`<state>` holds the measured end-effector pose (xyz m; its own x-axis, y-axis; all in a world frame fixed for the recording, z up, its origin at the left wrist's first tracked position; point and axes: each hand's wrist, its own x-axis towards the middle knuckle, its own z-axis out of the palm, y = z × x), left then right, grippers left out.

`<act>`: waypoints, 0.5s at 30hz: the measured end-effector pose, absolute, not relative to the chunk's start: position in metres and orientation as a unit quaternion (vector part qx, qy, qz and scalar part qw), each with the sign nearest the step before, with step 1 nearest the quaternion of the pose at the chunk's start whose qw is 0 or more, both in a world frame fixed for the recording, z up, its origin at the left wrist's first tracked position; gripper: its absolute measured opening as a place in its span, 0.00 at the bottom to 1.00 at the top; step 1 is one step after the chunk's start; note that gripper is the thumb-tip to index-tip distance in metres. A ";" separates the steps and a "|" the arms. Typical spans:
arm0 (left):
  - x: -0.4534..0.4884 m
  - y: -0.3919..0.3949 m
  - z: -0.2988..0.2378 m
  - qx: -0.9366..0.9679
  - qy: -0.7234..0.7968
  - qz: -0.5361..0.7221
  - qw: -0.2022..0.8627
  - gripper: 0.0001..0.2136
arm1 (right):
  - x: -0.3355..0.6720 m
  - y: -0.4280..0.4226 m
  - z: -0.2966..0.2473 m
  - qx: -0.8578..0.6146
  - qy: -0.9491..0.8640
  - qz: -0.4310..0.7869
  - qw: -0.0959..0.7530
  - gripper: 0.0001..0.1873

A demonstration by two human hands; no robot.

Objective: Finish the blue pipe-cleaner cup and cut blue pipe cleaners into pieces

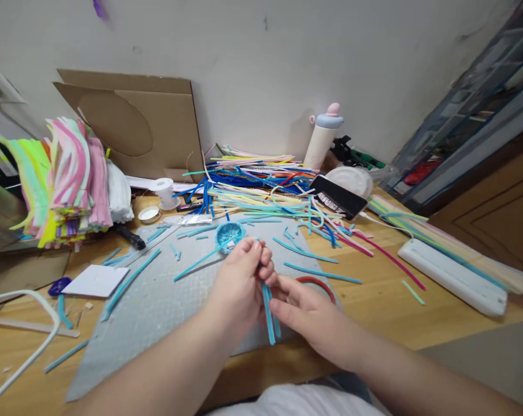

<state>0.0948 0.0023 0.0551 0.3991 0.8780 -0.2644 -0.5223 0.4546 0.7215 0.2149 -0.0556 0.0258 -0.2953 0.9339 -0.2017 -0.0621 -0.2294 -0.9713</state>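
My left hand (239, 277) is closed in a pinch on the upper part of some light blue pipe cleaner pieces (270, 315), which hang down toward me. My right hand (307, 306) touches the same pieces from the right, with fingers curled at them. Both hands hover over a grey mat (157, 300). Just beyond my left hand lies a small round blue woven piece (229, 233) with a blue stem leading off to its lower left. A red ring (317, 283) lies on the mat, partly behind my right hand.
Loose blue pipe cleaner pieces litter the mat and wooden table (374, 300). A heap of coloured pipe cleaners (252, 179), a phone (338, 196), a bottle (322, 138), cardboard (135, 121), stacked felt sheets (66, 173), a white spool (164, 192) and a long white case (452, 276) lie around.
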 end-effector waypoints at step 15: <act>-0.023 0.038 0.059 0.604 0.640 0.366 0.303 0.09 | 0.284 -0.036 0.011 -0.664 -0.597 0.319 0.317 0.17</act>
